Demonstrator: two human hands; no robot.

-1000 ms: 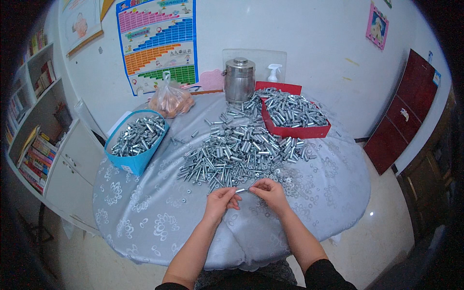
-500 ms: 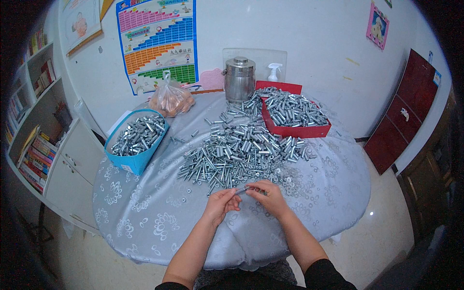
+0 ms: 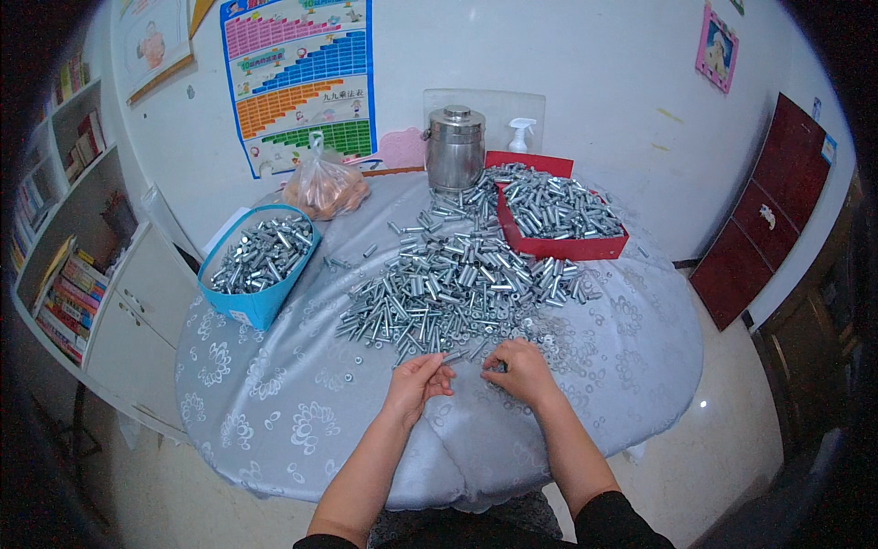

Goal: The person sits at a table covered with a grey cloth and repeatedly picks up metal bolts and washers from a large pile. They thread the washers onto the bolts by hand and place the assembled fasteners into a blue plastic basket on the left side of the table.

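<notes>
**Silver bolts heaped on a round table**

Silver-grey cloth with a flower pattern covers the table [image 3: 274, 412] before us, the largest thing in view. Across its middle we see a wide pile [image 3: 457, 284] of bright metal bolts, spreading from the far edge down to our hands. At the far right a red tray [image 3: 558, 247] is full of the same bolts; at the left a blue box [image 3: 261, 302] holds another load, tilted toward us. Behind the pile stands a steel pot [image 3: 455, 151] with a lid, a white spray bottle [image 3: 521, 133] just beside it, and a clear bag [image 3: 325, 188] of brownish things sits near the blue box.

Our left hand [image 3: 416, 382] pinches one bolt [image 3: 455, 355] between thumb and fingertips, held just above the cloth at the near rim of the pile. Our right hand [image 3: 521, 371] rests curled, palm down, on the loose pieces at that same rim; we cannot tell whether it grips anything.
</notes>
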